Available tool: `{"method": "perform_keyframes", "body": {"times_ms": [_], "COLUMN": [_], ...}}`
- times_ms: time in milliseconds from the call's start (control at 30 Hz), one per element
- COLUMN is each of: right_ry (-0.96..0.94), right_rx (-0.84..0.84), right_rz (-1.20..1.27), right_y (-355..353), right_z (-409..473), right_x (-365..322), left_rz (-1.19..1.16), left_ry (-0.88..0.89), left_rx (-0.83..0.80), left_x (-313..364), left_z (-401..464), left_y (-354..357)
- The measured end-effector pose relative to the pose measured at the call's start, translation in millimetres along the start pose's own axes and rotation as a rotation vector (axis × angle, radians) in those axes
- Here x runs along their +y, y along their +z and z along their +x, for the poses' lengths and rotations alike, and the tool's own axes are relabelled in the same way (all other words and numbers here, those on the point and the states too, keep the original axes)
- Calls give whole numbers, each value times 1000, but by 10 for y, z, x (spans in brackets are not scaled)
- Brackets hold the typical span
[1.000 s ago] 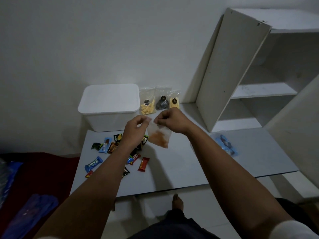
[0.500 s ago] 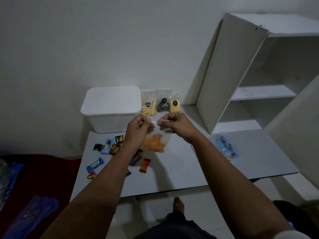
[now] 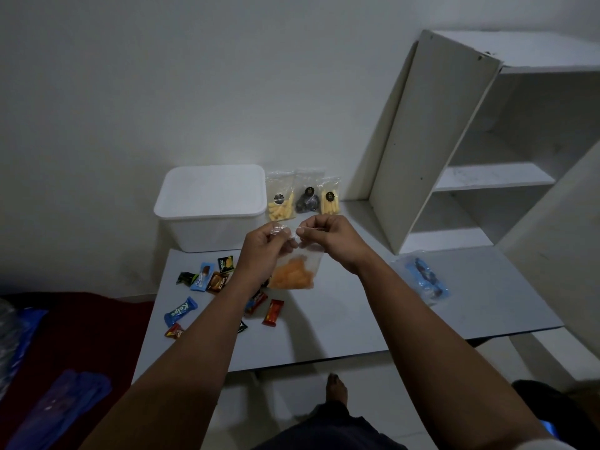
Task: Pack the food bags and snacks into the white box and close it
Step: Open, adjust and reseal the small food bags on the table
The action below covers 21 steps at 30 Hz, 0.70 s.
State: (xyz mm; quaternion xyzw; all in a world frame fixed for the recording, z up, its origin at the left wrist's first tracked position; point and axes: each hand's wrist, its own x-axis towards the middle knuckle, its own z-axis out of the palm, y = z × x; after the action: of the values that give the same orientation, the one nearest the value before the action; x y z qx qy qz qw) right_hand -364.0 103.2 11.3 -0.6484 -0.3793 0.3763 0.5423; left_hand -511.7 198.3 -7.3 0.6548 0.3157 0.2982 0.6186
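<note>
You pinch the top edge of the clear bag of orange snacks [image 3: 293, 274] with your left hand [image 3: 264, 251] and right hand [image 3: 328, 238], above the table [image 3: 357, 319]. The white box [image 3: 211, 206] is lidded; nothing looks packed yet.

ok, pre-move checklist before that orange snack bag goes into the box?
1. Bag held: ok, left hand and right hand pinch the top of the orange snack bag.
2. Bag sealed: cannot tell.
3. White box open: not ok, lid on.
4. Free hand for the lid: not ok.
5. Other items ready: ok, three food bags beside the box, candy wrappers on the table.
</note>
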Motion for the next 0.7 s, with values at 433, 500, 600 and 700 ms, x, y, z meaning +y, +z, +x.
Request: {"method": "perform_keyframes", "body": {"times_ms": [433,500,600,700], "right_ry": [30,23,9,5], "right_rx": [115,131,138,144], "right_rz": [235,256,263,253], "right_y": [-54,-63,-72,-68], "right_z": [-110,-111,-106,-93], "right_x": [34,32,42,44], "left_rz": [4,-5,-21,-41], "left_ry": [13,8,1,-13], "left_rx": [133,149,147,135], "left_x": [-5,-11,-1,10], "left_z": [34,40,48,38], "left_y": [46,59,63,74]}}
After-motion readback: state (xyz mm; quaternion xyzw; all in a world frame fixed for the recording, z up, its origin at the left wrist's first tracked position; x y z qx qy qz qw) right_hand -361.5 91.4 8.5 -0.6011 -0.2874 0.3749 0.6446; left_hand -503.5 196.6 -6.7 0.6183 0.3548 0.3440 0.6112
